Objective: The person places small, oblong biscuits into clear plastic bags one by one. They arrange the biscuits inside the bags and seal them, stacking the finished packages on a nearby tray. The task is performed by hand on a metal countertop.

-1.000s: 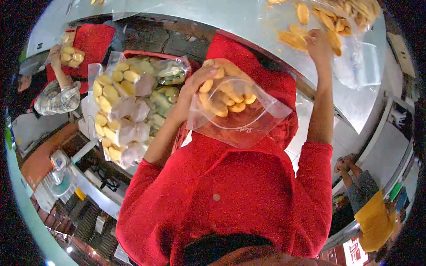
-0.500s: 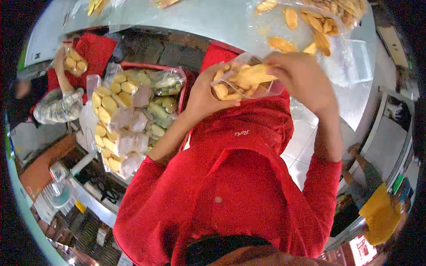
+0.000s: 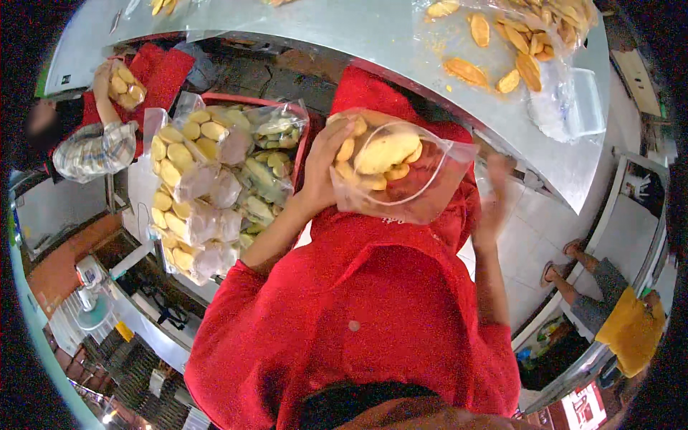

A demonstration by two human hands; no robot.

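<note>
A clear plastic bag (image 3: 448,190) lies over my lap, tilted, with several flat yellow-orange slices (image 3: 387,153) gathered in its left part. The bag's right part is flat and holds no slices. My left hand (image 3: 324,161) is closed on the bag's left edge, fingers bent over the plastic. To the right of the bag, apart from it, is my right hand (image 3: 494,190). It is smeared by motion, so its fingers cannot be made out; nothing shows in it.
At my left, a red crate (image 3: 304,147) bears several filled clear bags (image 3: 179,161). The metal table (image 3: 344,27) ahead holds loose slices (image 3: 466,70), a heap of slices (image 3: 527,36) and a clear plastic container (image 3: 586,100). Another person (image 3: 100,150) at far left holds a similar bag.
My right hand has left the bag's mouth and come down to the right. The bag has swung nearer to me and spread out, its slices now inside on the left.
</note>
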